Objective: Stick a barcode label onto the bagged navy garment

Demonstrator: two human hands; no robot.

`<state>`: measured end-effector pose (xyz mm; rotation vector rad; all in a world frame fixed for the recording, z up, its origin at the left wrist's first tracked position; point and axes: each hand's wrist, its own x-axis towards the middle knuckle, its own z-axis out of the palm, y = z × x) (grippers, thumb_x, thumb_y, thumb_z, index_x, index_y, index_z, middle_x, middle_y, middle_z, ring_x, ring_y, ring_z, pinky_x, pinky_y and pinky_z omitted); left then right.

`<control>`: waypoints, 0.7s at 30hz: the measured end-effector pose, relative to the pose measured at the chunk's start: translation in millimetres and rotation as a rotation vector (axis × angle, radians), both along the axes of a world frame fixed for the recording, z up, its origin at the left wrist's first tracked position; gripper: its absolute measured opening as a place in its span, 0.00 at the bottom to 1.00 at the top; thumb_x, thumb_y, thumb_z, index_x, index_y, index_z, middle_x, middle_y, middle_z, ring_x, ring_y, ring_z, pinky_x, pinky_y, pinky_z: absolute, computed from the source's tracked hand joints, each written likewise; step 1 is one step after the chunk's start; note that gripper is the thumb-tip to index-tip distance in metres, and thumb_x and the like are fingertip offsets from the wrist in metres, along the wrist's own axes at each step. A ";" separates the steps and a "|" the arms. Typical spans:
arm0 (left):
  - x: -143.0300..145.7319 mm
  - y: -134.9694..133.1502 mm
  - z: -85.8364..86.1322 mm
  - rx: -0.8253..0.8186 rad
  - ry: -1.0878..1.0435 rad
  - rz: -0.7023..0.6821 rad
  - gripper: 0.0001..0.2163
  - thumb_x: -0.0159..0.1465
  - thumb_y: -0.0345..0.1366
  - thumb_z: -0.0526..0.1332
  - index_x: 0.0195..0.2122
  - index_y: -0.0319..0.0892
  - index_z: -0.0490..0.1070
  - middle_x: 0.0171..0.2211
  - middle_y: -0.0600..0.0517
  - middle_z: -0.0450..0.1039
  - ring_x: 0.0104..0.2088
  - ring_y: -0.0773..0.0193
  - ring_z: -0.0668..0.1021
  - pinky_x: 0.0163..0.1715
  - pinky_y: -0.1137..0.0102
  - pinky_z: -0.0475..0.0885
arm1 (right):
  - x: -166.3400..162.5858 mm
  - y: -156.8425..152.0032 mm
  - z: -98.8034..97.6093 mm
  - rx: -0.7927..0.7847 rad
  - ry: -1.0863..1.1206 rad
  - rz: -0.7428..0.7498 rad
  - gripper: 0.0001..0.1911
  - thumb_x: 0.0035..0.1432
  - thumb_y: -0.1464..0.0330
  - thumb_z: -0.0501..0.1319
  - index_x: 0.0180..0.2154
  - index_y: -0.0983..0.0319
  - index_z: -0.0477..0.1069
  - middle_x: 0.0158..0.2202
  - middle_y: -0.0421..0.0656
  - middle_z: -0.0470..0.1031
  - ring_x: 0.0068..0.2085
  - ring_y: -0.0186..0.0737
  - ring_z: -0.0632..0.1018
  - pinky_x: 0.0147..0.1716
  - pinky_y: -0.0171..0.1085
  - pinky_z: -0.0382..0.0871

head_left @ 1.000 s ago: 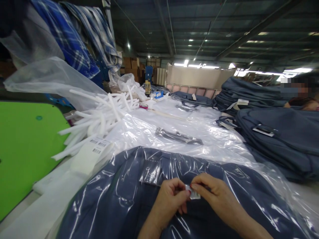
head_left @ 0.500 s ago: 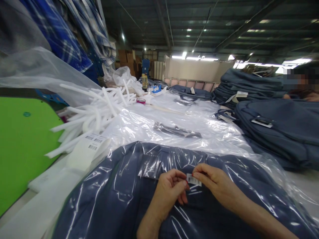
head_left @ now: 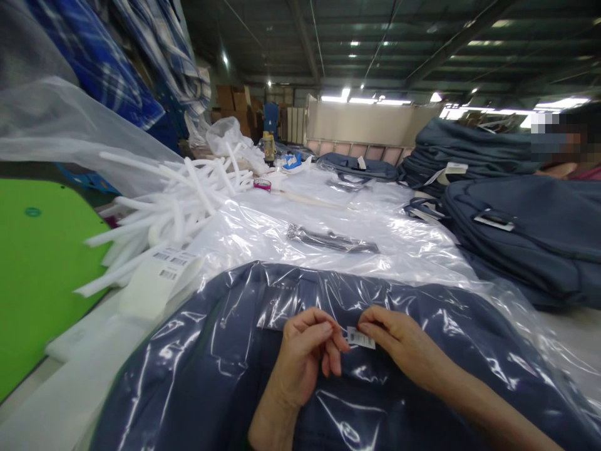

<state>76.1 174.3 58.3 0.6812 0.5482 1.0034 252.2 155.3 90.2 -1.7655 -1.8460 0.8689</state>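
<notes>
a dim warehouse, a table (head_left: 573, 341) under clear plastic. our right hand (head_left: 399, 347) pinches a small white label (head_left: 360, 337) by its right end, on the bagged blue bag (head_left: 225, 369) before us; our left hand (head_left: 303, 357) curls loosely just beside it, holding nothing. white foam rods (head_left: 178, 200) lie far left.

No wording can be made out anywhere. The small white sticker (head_left: 361, 337) at 6 o'clock shows only a blurred barcode, and the white label sheet (head_left: 165, 266) at 9 o'clock carries barcodes with print too small to read.
</notes>
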 end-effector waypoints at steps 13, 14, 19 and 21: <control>1.8 -1.2 2.4 -0.041 0.036 0.025 0.12 0.48 0.40 0.68 0.25 0.36 0.71 0.19 0.48 0.74 0.12 0.71 0.70 0.10 0.82 0.56 | -3.1 -1.8 -9.4 0.067 -0.052 0.017 0.11 0.59 0.65 0.51 0.30 0.59 0.68 0.29 0.40 0.71 0.32 0.38 0.71 0.33 0.37 0.60; 1.8 -0.9 2.2 -0.044 0.042 0.027 0.12 0.48 0.40 0.68 0.25 0.36 0.71 0.19 0.48 0.74 0.12 0.71 0.70 0.10 0.82 0.56 | -3.2 -2.8 -11.1 0.080 -0.059 0.013 0.11 0.59 0.64 0.51 0.30 0.59 0.69 0.29 0.40 0.71 0.33 0.39 0.72 0.34 0.37 0.60; 1.4 -0.1 2.6 -0.037 0.055 0.025 0.12 0.48 0.40 0.67 0.25 0.36 0.71 0.19 0.48 0.74 0.12 0.71 0.70 0.10 0.82 0.56 | -4.4 -7.3 -19.1 0.171 -0.071 0.005 0.12 0.60 0.63 0.49 0.30 0.59 0.68 0.30 0.41 0.72 0.34 0.40 0.72 0.35 0.39 0.62; 1.3 -0.2 3.2 -0.032 0.052 0.024 0.12 0.49 0.40 0.67 0.25 0.36 0.71 0.19 0.48 0.74 0.12 0.71 0.70 0.10 0.82 0.56 | -4.9 -8.3 -21.5 0.207 -0.076 0.004 0.12 0.60 0.63 0.49 0.30 0.59 0.68 0.30 0.41 0.72 0.33 0.40 0.72 0.35 0.39 0.62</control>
